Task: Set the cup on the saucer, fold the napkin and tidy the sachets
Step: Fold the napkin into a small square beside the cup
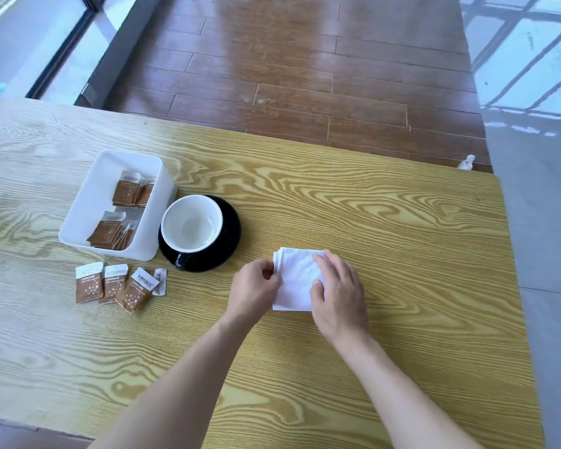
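Note:
A white napkin point(297, 280) lies folded into a small square on the wooden table point(402, 241). My left hand point(255, 291) pinches its left edge. My right hand point(339, 293) rests flat on its right side, fingers spread and covering that part. A cup point(191, 223), black outside and white inside, stands empty on a black saucer point(229, 244) to the left. Several brown sachets point(119, 286) lie loose on the table in front of a white box point(88, 209). More sachets point(128, 191) stand inside the box.
The table's far edge runs just behind the box and cup, and its right edge falls at the right of the view. Beyond lie a brown wooden floor point(305, 76) and glass panels. A small white thing point(467, 162) shows past the far right corner.

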